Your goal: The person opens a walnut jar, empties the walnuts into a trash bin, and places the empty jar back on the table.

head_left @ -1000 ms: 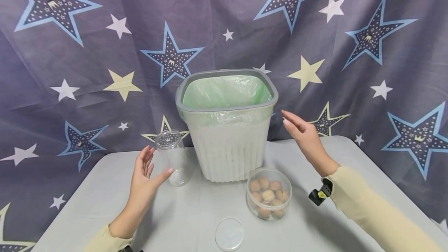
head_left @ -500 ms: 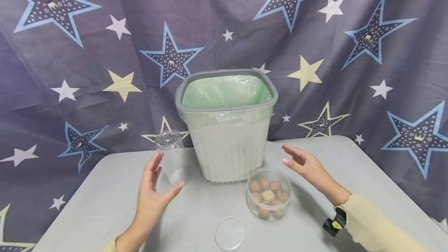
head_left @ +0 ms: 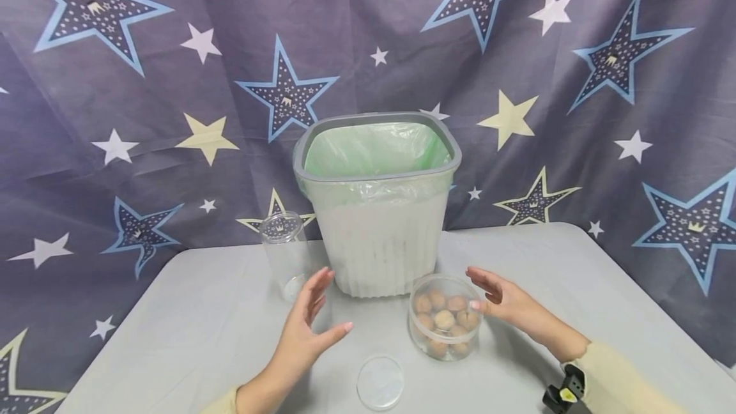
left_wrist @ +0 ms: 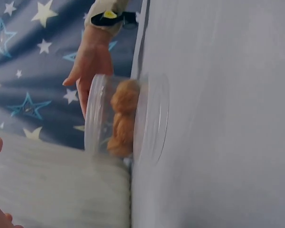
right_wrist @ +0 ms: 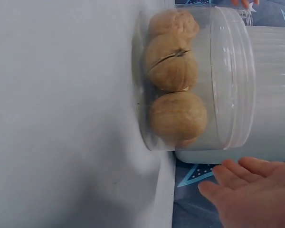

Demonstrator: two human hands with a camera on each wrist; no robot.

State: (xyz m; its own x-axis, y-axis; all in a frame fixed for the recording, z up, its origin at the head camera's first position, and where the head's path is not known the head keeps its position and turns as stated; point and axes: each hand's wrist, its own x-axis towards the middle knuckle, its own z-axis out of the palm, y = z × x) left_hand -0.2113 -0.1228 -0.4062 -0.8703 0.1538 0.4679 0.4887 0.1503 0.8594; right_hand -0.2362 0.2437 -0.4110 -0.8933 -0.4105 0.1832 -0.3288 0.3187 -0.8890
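Note:
A clear round plastic jar [head_left: 443,344] of walnuts [right_wrist: 178,114] stands on the table in front of the bin. Its right side has my right hand [head_left: 506,302] beside it, thumb at the rim in the head view, fingers extended and holding nothing. My left hand [head_left: 305,331] hovers left of the jar with thumb and fingers spread apart, also holding nothing. Between the hands and nearer to me lies a clear round lid [head_left: 381,383], flat on the table. Behind my left hand stands a tall clear plastic jar [head_left: 282,251], its lower part partly hidden by the fingers.
A white bin [head_left: 382,235] with a grey rim and a green liner bag [head_left: 374,149] stands at the back middle of the table [head_left: 190,324]. Behind it hangs a dark curtain [head_left: 356,75] printed with stars.
My left hand has moved right and nearer to me, away from the tall jar. My right hand has come down from beside the bin to the walnut jar.

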